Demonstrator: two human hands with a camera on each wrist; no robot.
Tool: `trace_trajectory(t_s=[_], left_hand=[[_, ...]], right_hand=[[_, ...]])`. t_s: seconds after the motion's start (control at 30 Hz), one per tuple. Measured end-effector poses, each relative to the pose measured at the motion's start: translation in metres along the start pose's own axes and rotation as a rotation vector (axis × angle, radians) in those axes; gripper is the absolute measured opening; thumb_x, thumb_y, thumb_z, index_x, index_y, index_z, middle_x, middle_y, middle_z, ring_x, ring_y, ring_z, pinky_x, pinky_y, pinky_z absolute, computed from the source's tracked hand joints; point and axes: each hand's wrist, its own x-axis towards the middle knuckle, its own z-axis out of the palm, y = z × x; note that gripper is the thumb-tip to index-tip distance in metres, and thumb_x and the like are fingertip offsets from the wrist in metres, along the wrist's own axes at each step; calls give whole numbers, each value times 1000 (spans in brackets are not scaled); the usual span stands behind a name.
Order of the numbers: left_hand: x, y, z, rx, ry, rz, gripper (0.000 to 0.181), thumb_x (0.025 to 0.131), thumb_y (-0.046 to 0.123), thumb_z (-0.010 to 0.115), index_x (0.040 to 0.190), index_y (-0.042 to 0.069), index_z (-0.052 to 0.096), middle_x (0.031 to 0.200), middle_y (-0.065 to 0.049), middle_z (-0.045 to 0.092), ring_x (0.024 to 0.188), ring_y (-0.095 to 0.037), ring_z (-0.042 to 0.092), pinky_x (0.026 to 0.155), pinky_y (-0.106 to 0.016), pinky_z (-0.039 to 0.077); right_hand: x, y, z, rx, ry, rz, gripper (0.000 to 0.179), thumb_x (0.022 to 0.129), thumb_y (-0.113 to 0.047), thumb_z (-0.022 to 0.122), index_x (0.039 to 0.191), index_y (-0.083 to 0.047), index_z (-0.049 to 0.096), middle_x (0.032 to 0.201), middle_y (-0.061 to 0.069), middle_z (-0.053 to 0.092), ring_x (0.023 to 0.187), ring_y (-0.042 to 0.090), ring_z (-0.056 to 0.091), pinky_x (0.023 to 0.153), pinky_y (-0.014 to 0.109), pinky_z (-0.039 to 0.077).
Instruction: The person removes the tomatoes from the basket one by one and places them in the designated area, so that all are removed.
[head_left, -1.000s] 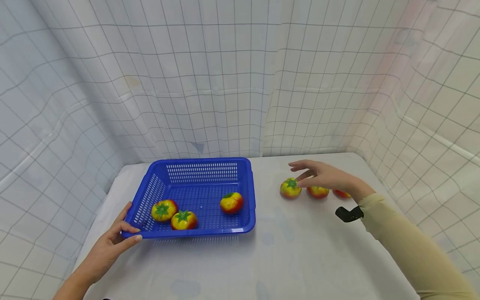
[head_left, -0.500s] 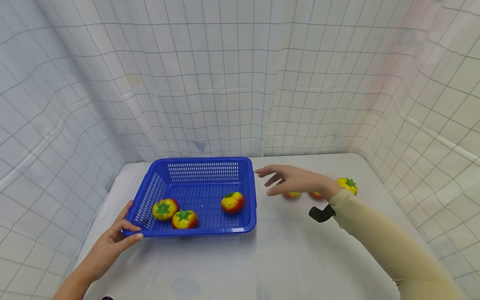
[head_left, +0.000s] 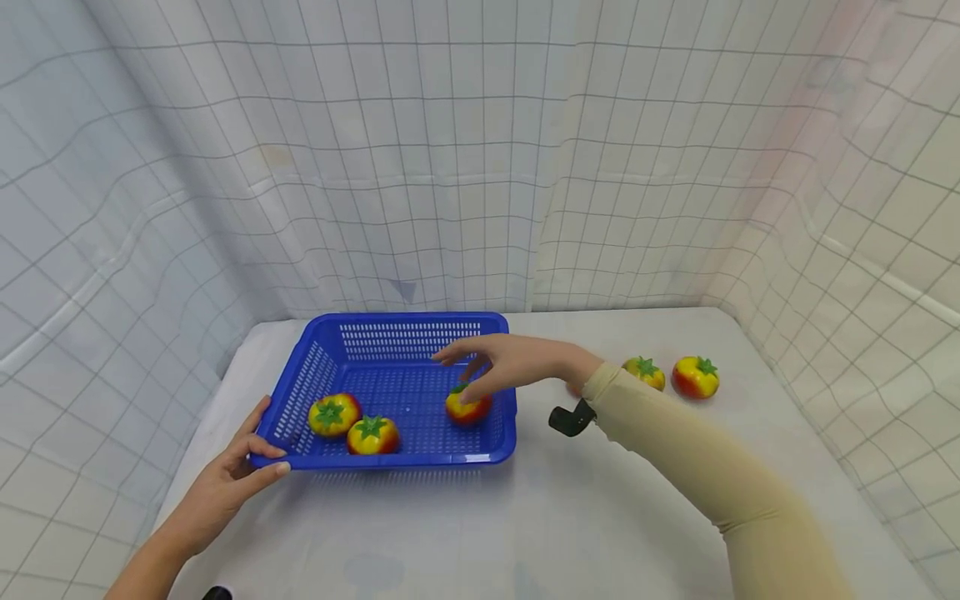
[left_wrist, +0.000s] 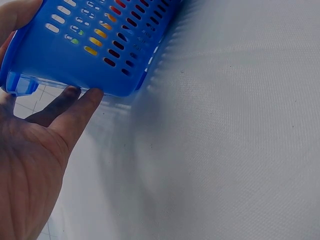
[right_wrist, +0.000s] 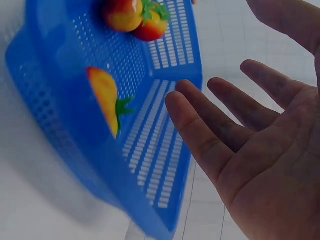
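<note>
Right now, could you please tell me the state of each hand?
Left hand: gripping a corner of the blue basket.
Right hand: open, holding nothing, partly over the basket.

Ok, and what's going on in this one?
A person's left hand grips the near left corner of a blue basket with three red-and-yellow fruits in it. The right hand, fingers loosely spread and holding nothing, is over the basket's right side, by one of the fruits. More such fruits lie on the white table to the right.
</note>
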Motion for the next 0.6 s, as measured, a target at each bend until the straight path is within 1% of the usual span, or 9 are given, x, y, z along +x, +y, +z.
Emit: trace_trajectory(t_s=[0.13,0.23,0.33,0.53,0.6], left_hand=[[1,1,0,19,6,-6,22,103,12,63,112,-3,50,171,13,-9,143,-65,5,91,-10,45],[1,0,0,33,12,-10,23,102,13,64,112,-3,51,170,14,-8,143,-66,5,90,-9,45],[2,1,-1,36,17,-9,24,102,13,65,112,-3,51,171,13,-8,143,-66,4,90,-9,45],[1,2,-1,14,16,-2,22,102,11,64,112,-4,50,171,10,-9,143,-66,3,90,-9,45],[1,3,-1,12,16,-3,22,102,11,64,112,-4,50,171,10,-9,143,-66,3,90,-9,45]], right_hand=[[23,-8,8,-12,-38,-44,65,92,-37,77,150,-30,49,146,-9,52,123,13,59,98,29,51],[39,-12,15,-21,-62,-46,66,91,-35,79,149,-25,50,145,-6,54,121,13,60,96,26,51],[53,-14,22,-34,-82,-25,65,90,-34,80,148,-24,52,143,-6,56,121,14,60,96,25,51],[78,-17,30,-97,-115,-11,63,90,-35,80,146,-23,54,143,-8,56,131,11,51,101,26,47],[84,-18,33,-102,-127,-1,63,90,-35,80,146,-24,54,143,-7,56,132,11,50,102,28,47]])
